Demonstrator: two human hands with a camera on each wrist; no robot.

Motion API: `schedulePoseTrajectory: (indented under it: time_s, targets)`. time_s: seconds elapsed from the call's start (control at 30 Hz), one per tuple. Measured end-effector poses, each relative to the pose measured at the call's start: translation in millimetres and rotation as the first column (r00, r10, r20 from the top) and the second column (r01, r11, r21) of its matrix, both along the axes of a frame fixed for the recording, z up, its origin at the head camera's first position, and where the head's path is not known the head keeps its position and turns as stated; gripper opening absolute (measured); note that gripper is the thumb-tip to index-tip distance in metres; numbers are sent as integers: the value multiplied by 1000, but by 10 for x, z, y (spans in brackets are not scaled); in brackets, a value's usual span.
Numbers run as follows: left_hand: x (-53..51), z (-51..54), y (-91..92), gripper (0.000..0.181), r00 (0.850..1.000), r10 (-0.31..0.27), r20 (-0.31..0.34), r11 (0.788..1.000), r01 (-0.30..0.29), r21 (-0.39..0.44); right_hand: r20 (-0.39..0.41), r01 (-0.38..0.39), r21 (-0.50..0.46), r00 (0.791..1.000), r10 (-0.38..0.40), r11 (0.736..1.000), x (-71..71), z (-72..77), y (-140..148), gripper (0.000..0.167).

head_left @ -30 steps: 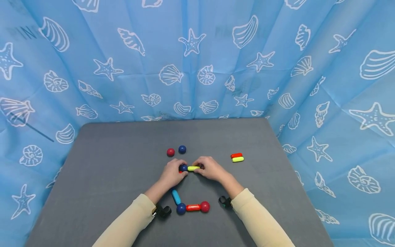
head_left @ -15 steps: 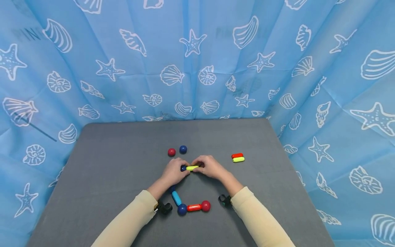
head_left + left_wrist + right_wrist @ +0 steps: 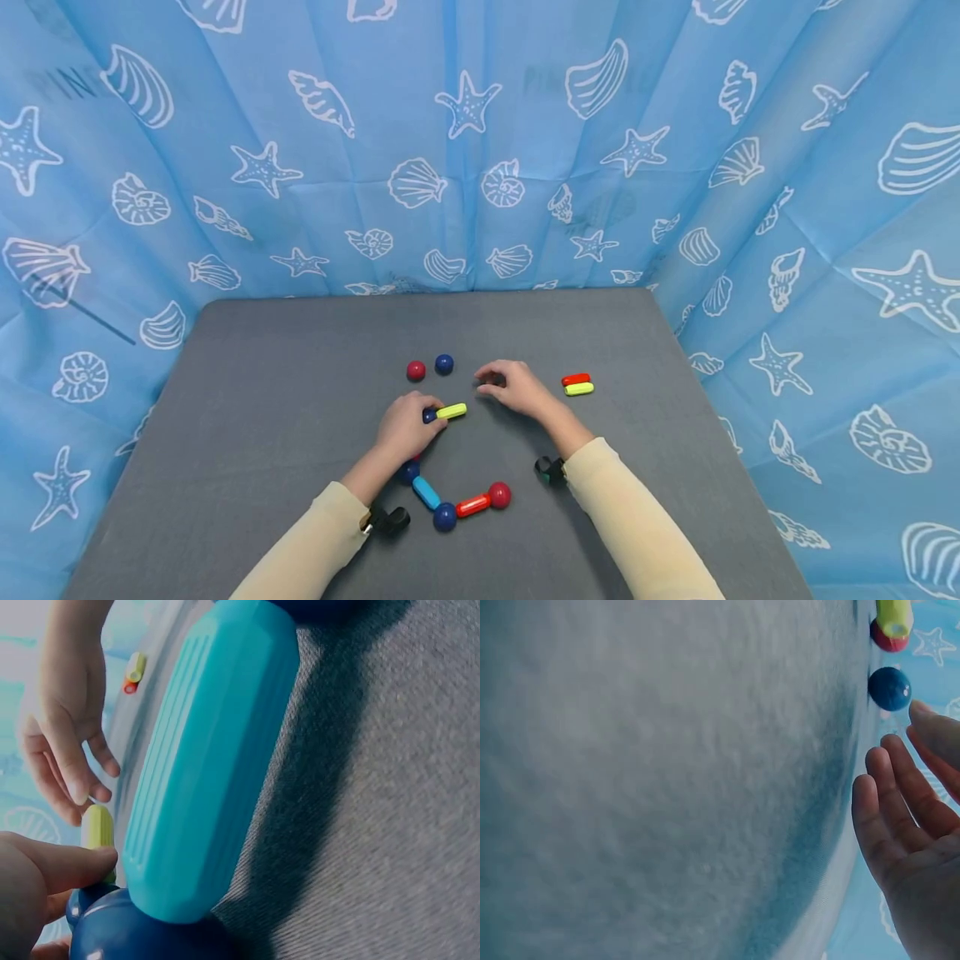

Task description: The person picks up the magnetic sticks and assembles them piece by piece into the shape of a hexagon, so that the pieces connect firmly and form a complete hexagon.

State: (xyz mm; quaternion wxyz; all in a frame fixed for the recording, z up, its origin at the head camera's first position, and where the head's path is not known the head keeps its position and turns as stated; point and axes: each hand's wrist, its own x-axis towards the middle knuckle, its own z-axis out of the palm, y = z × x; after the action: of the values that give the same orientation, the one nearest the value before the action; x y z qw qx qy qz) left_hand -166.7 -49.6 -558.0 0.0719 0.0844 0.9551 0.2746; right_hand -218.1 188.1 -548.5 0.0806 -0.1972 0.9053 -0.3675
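Note:
In the head view, my left hand pinches a dark blue ball from which a yellow-green rod sticks out to the right. Below that hand runs a joined chain: a blue ball, a light blue rod, another blue ball, a red rod and a red ball. A bit of red shows under the left wrist; the rest there is hidden. My right hand holds nothing, its fingers loosely bent. The light blue rod fills the left wrist view.
Behind the left hand lie a loose red ball and a loose blue ball. To the right of my right hand, a red rod and a yellow-green rod lie side by side on the grey table. A blue shell-print curtain stands behind.
My right hand has let go of the yellow-green rod and moved up and to the right. The left hand has shifted left with the ball and rod, and the chain has turned slightly.

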Motion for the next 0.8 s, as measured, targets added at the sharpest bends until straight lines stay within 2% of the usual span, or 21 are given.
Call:
schedulePoseTrajectory:
  time_s: [0.27, 0.53, 0.7, 0.8]
  targets:
    - [48, 8, -5, 24, 1000, 19, -7, 1000, -19, 18, 3, 24, -21, 1000, -24, 999, -206, -2, -71, 31]
    - [30, 41, -31, 25, 999, 29, 24, 1000, -29, 6, 16, -34, -57, 999, 35, 998, -480, 14, -235, 43]
    - [38, 37, -37, 25, 999, 29, 20, 999, -29, 14, 32, -84, -81, 996, 87, 993, -523, 0, -332, 54]
    - [41, 31, -40, 25, 999, 27, 22, 999, -28, 28, 39, -106, -58, 993, 108, 993, -518, -4, -381, 55]
